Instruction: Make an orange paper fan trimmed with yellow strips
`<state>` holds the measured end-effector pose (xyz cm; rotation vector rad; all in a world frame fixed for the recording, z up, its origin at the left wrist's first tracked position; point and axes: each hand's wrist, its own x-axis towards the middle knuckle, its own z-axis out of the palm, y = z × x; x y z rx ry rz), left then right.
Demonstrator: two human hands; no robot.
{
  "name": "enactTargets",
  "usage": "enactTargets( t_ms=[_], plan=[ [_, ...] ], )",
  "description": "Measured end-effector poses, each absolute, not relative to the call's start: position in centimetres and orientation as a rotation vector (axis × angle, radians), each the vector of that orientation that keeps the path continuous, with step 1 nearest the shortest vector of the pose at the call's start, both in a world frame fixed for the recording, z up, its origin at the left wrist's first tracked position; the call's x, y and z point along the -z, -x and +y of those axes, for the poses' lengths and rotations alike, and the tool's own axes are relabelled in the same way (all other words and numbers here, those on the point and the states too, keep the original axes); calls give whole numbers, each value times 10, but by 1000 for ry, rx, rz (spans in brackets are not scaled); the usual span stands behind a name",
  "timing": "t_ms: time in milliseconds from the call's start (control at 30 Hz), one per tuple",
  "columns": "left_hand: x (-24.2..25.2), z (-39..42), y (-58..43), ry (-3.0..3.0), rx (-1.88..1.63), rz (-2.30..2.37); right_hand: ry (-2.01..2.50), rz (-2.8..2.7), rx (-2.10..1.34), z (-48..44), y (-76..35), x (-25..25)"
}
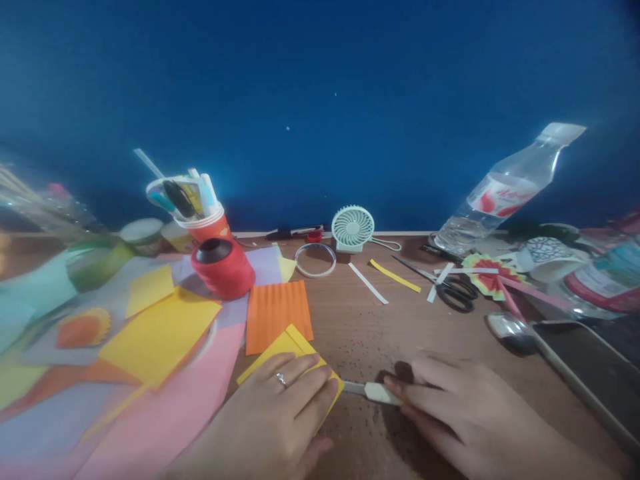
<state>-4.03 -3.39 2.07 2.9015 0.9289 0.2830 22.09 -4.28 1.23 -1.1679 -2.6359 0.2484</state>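
Note:
My left hand (280, 413) lies flat, fingers together, pressing on a folded yellow paper (293, 343) at the table's near edge. My right hand (450, 407) grips a small white-handled cutter (373, 391) whose blade points left and meets the right edge of the yellow paper. A pleated orange paper (277, 313) lies just behind the yellow piece.
A red thread spool (223, 267), cups with pens (193, 203), coloured paper sheets (155, 333), a tape ring (315, 260), a small fan (353, 228), paper strips, black scissors (453, 290), a tilted plastic bottle (505, 190), a paper rosette (490, 273) and a spoon (510, 330) crowd the wooden table (360, 320).

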Motion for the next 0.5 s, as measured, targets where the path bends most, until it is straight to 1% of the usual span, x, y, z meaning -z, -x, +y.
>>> enactTargets(
  t_ms=[500],
  plan=[
    [-24, -34, 38, -2890, -231, 947, 1166, -2627, -257, -44, -222, -11]
  ],
)
